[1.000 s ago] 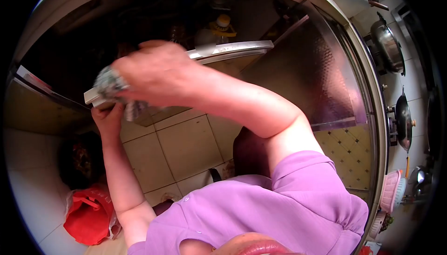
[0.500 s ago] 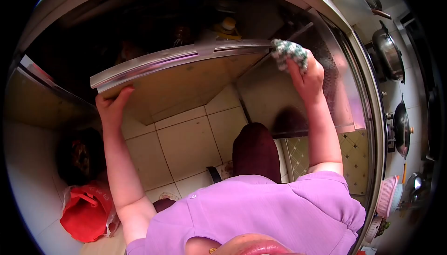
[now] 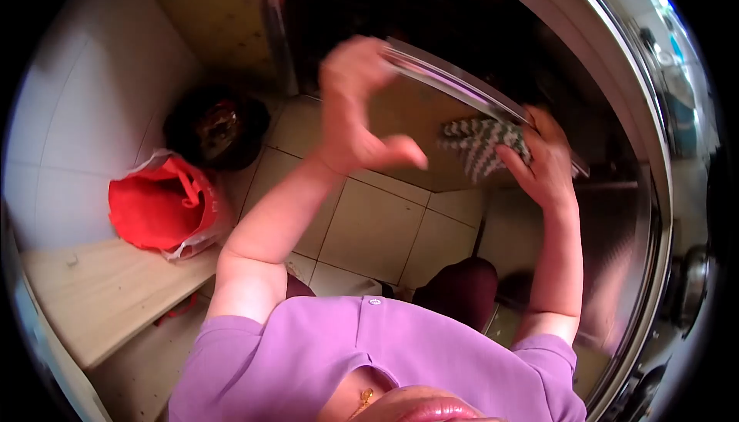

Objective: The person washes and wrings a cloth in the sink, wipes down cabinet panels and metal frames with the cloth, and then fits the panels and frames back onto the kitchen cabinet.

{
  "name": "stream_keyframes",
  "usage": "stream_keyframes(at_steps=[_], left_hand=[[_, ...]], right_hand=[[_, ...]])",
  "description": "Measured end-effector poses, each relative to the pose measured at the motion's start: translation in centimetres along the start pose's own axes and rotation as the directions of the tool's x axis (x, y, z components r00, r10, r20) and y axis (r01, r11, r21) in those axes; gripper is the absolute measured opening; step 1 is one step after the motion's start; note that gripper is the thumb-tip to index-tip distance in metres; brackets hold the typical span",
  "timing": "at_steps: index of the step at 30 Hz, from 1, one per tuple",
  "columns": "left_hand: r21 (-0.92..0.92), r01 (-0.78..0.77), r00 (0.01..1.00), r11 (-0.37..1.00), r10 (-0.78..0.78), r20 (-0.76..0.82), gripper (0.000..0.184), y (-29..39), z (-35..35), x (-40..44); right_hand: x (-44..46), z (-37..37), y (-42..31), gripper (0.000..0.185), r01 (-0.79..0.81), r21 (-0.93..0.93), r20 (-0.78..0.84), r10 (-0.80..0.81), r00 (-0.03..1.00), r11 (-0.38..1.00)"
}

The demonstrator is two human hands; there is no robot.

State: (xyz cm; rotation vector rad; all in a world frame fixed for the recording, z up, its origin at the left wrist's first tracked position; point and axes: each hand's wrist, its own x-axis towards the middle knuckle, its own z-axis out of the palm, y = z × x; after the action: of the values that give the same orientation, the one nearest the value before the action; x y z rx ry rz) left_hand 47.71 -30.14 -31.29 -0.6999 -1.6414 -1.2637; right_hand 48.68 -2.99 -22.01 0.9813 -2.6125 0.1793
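A tan cabinet panel (image 3: 419, 114) with a shiny metal top edge (image 3: 462, 87) stands pulled out in front of a dark cabinet interior. My left hand (image 3: 354, 110) is at the left end of that edge, blurred by motion, its thumb stretched well away from the fingers and nothing in its grasp. Near the right end, my right hand (image 3: 546, 160) is closed on a green-and-white patterned cloth (image 3: 477, 145). Its fingers reach over the metal edge, while the cloth hangs against the panel's near face.
To the left, a red bag (image 3: 158, 202) sits by a pale wooden board (image 3: 100, 291). Behind it is a black container (image 3: 215, 129) with unclear contents. Floor tiles (image 3: 369, 222) show below the panel. The counter edge (image 3: 662, 191) curves along the right, with cookware (image 3: 689, 287) beyond.
My view has swung left. My left hand has come off its hold on the panel's left corner and opened. My right hand has the cloth further in along the edge, now spread against the panel.
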Motion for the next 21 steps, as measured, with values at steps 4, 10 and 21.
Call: stream_keyframes(at_steps=[4, 10, 21], left_hand=[[0.136, -0.344, 0.853, 0.929, 0.249, 0.459, 0.066, 4.5, 5.7, -2.4], [0.199, -0.424, 0.878, 0.883, 0.347, 0.33, 0.054, 0.5, 9.9, -2.2], [0.578, -0.25, 0.963, 0.777, 0.139, 0.23, 0.027, -1.6, 4.0, 4.1]], right_hand=[[0.8, 0.9, -0.3, 0.031, 0.003, 0.032, 0.029, -0.004, 1.0, 0.999], [0.9, 0.4, 0.6, 0.038, -0.005, 0.157, 0.032, 0.0, 0.999, 0.988], [0.4, 0.9, 1.9, 0.03, -0.03, 0.15, 0.036, 0.025, 0.999, 0.988]])
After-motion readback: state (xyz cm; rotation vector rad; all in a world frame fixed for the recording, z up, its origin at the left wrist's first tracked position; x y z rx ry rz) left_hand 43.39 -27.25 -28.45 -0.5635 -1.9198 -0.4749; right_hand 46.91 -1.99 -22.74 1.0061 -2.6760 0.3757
